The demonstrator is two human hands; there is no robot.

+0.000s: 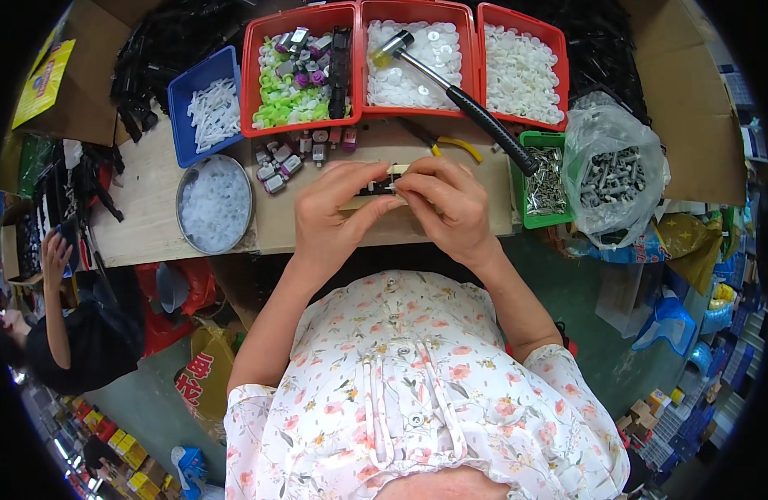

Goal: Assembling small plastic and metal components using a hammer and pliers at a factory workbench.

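Observation:
My left hand and my right hand meet over the near part of the table. Between them is a small black plastic part with white bits on it. The left fingers and thumb close round its left side, while the right fingertips pinch at its right end. A pale strip shows behind the part; the fingers hide much of the rest. Just beyond my hands lie pliers with yellow handles and several small grey motors. A hammer with a black grip leans across the red bins.
Red bins hold green pieces and motors, white discs and white gears. A blue bin, a metal bowl, a green screw tray and a plastic bag of bolts surround them. Another person sits at left.

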